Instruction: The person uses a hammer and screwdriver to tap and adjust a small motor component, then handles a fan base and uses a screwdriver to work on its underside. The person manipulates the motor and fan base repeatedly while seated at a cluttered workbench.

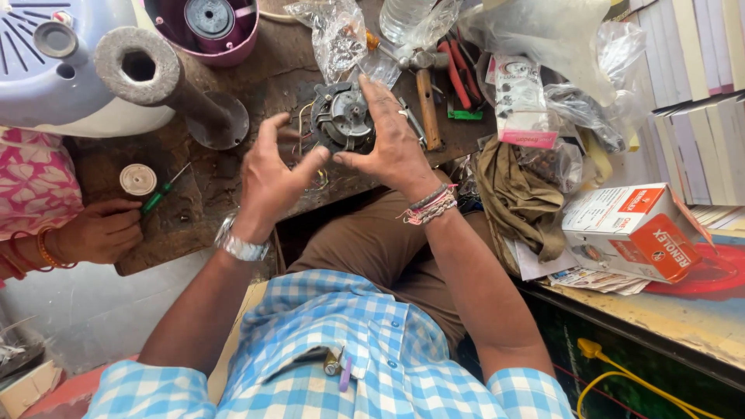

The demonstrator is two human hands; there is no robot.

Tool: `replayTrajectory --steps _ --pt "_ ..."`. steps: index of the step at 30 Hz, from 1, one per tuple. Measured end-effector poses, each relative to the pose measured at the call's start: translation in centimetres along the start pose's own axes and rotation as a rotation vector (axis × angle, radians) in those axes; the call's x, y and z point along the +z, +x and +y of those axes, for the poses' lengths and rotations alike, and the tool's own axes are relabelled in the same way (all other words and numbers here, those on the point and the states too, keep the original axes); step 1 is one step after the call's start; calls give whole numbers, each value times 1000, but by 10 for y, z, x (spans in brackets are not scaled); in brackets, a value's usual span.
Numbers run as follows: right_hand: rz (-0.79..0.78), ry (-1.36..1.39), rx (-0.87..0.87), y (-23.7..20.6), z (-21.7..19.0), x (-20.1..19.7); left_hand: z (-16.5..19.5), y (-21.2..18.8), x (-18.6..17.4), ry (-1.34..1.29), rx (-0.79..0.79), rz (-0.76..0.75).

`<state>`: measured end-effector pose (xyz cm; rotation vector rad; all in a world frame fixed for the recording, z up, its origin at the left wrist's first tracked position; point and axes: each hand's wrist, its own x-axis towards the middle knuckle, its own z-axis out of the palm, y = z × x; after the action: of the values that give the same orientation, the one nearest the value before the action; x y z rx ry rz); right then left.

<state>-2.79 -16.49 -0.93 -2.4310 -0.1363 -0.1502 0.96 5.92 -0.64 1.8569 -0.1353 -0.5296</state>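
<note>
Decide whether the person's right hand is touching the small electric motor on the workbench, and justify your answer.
Touching. The head view shows the right hand lying over the motor, its fingers wrapped across the right side of the metal housing with no gap between them.

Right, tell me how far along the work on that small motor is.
Done: the small motor is out of any housing, bare on the workbench, its thin wires loose. In hand: the right hand grips it at its right side, while the left hand hovers open beside it. Left: the wires join nothing visible; the hammer and green screwdriver lie unused.
</note>
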Motion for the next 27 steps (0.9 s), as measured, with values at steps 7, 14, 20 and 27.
replayTrajectory --steps 7,14,20,27 --pt "-3 -6 19 1 -8 -3 15 28 22 547 935 76" --pt "66 579 190 0 38 -34 2 51 44 508 950 137" --pt "178 -375 434 -4 77 -33 0 58 43 375 976 191" --pt "235 -544 443 2 80 -23 -11 55 50 271 926 284"
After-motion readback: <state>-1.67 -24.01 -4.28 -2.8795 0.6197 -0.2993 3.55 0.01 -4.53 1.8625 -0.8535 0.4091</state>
